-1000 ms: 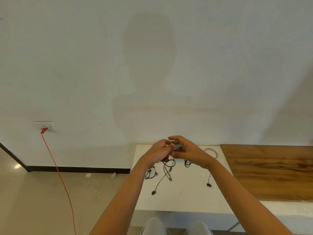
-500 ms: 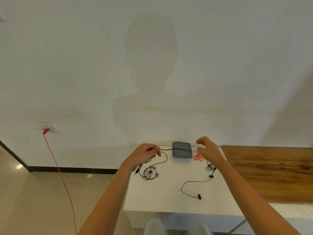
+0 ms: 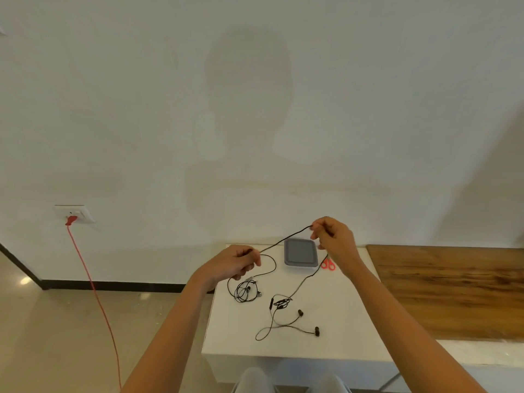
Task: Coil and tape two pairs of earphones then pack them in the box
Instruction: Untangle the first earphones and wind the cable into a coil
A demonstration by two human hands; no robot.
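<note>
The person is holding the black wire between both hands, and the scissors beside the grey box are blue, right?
Not quite: the scissors are red, not blue, as the head view shows. The rest is right: the left hand and the right hand hold the black wire between them, and the scissors lie beside the grey box.
</note>
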